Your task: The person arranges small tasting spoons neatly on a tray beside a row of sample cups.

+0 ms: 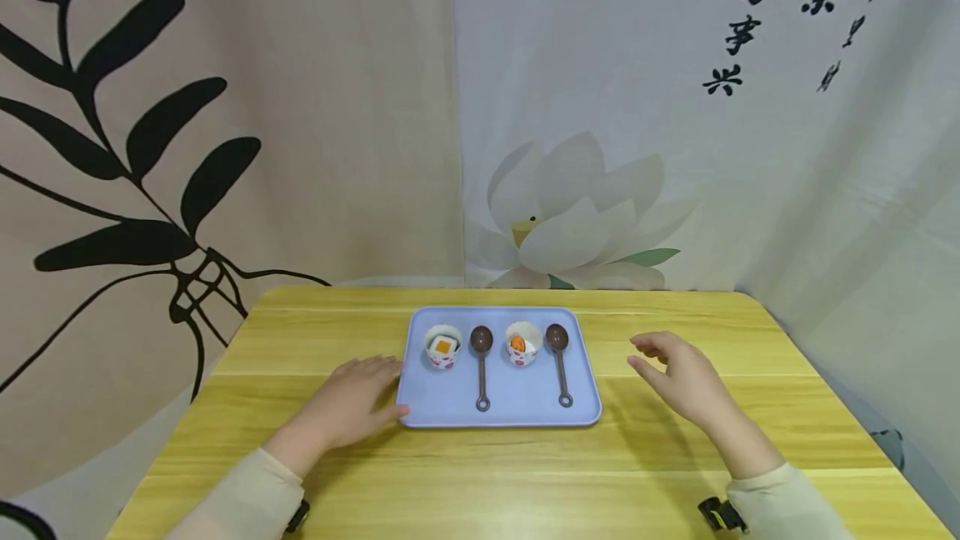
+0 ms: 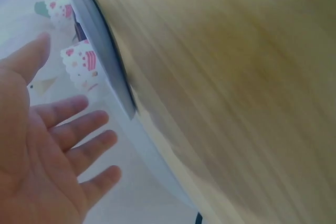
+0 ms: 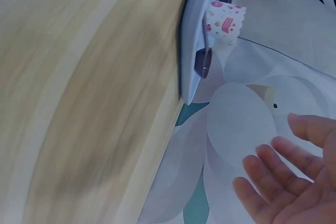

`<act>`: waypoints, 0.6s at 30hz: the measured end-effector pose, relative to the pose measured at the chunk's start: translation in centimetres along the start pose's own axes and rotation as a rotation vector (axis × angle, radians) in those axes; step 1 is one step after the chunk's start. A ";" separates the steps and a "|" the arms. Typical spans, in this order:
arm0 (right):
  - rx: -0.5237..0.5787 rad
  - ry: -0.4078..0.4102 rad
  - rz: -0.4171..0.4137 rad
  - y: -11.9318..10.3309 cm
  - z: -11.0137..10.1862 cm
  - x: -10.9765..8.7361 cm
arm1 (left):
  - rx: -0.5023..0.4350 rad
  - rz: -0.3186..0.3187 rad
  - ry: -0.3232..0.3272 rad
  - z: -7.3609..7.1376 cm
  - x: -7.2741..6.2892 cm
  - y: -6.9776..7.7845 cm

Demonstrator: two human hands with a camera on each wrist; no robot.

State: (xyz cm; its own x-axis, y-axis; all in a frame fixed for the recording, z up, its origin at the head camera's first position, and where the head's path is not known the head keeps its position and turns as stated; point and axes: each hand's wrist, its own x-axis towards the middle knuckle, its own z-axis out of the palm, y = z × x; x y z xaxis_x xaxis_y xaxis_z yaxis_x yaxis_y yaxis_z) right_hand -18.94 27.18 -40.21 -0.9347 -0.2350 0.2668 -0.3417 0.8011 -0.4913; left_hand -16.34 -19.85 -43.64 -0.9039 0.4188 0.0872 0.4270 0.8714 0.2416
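Observation:
A lavender tray (image 1: 442, 398) lies on the wooden table. On it stand two patterned paper cups. The left cup (image 1: 442, 361) holds a white and orange-yellow piece; the right cup (image 1: 522, 356) holds an orange piece and something white. Between the cups lies a brown spoon (image 1: 482, 342), and a second brown spoon (image 1: 558, 340) lies at the right. My left hand (image 1: 352, 402) is at the tray's left edge, fingers spread; whether it touches the rim I cannot tell. Held over the table, right of the tray and apart from it, is my right hand (image 1: 682, 377), fingers loosely bent and holding nothing.
The yellow wooden table (image 1: 480, 482) extends around the tray on all sides. Behind it hangs a pale curtain (image 1: 360, 148) printed with dark leaves, beside another with a lotus (image 1: 577, 215) and black characters. Dark bands (image 1: 722, 515) show at both wrists.

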 end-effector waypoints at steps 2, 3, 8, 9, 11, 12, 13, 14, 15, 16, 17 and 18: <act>-0.016 0.015 -0.012 0.2 -0.1 -0.1 | 0.018 0.017 0.034 0.0 -0.1 -0.2; -0.026 0.022 -0.017 0.3 -0.2 -0.1 | 0.029 0.023 0.048 0.0 -0.2 -0.3; -0.080 0.067 -0.059 0.8 -0.3 -0.2 | 0.074 0.035 0.094 -0.6 -0.5 -0.7; -0.092 0.078 -0.071 0.9 -0.4 -0.2 | 0.082 0.036 0.102 -0.7 -0.6 -0.7; -0.113 0.098 -0.093 1.1 -0.5 -0.2 | 0.095 0.039 0.122 -1.0 -0.6 -0.8; -0.120 0.106 -0.104 1.2 -0.5 -0.2 | 0.100 0.038 0.128 -1.2 -0.7 -0.8; -0.127 0.111 -0.113 1.3 -0.6 -0.2 | 0.107 0.037 0.135 -1.3 -0.7 -0.8; -0.134 0.113 -0.119 1.4 -0.8 -0.2 | 0.112 0.036 0.140 -1.5 -0.6 -0.9; -0.142 0.114 -0.125 1.5 -0.9 -0.2 | 0.117 0.035 0.143 -1.6 -0.6 -0.9; -0.148 0.114 -0.131 1.6 -1.1 -0.1 | 0.119 0.036 0.147 -1.7 -0.6 -1.0; -0.155 0.113 -0.134 1.6 -1.3 -0.1 | 0.122 0.032 0.146 -1.9 -0.6 -1.0; -0.163 0.112 -0.138 1.7 -1.5 -0.1 | 0.125 0.032 0.147 -2.0 -0.6 -1.0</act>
State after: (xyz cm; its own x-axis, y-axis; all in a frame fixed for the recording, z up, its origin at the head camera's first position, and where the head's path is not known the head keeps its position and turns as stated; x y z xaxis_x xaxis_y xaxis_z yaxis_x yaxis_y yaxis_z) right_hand -19.24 29.40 -39.79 -0.8603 -0.2930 0.4172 -0.4364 0.8463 -0.3056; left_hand -16.32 -21.48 -41.99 -0.8798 0.4130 0.2354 0.4471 0.8871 0.1148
